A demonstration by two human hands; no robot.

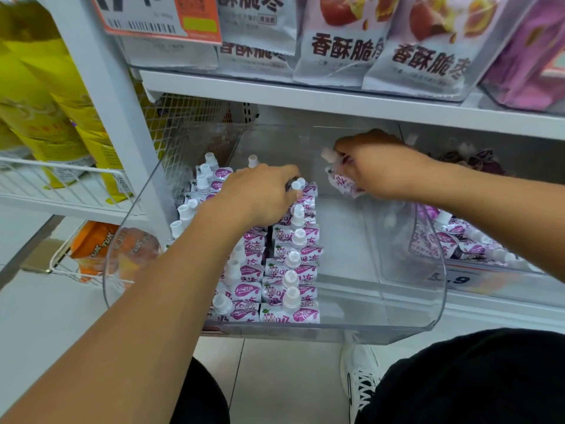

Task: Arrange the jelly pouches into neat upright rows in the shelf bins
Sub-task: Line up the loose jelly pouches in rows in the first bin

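Note:
A clear plastic shelf bin [360, 330] is pulled out from the lower shelf. Purple-and-white jelly pouches with white caps [290, 270] stand upright in rows along its left half; the right half of its floor is bare. My left hand [260, 194] rests on top of the rows near the back, fingers curled around pouch caps. My right hand [382, 166] is deeper in the bin and grips a crumpled bunch of pouches [341, 180], one cap sticking out to the left.
A second clear bin [501, 289] to the right holds loose, jumbled pouches [458, 237]. The shelf above [305, 96] carries white snack bags. Yellow bags fill a wire basket [61, 179] on the left. My shoe [363, 377] stands on the tiled floor below.

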